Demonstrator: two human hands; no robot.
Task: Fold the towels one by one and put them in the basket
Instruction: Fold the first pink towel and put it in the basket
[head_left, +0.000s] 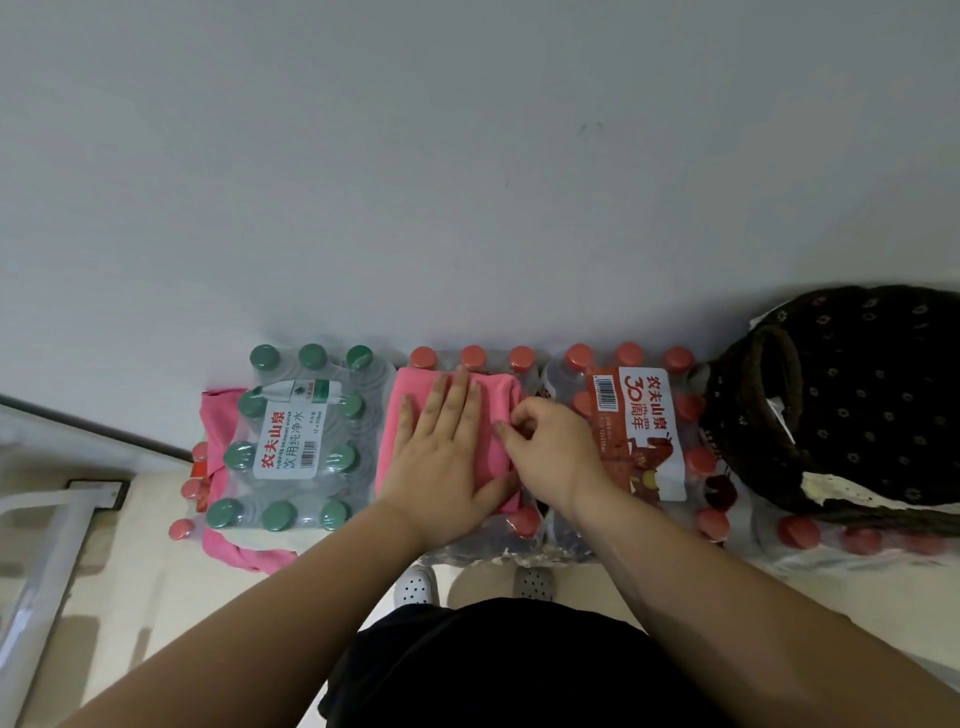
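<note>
In the middle of the frame the folded pink towel lies on a bottle pack; the left hand presses flat, the right hand pinches its edge. On uneven caps the fold may open before the basket at right.

Two hands: left hand, right hand. Two pink towels. One basket. One green-capped bottle pack.

Storage corner: bottled-water packs, bare wall.

Pink towel folded, flat, ctr; 2nd towel left; dark basket right.
</note>
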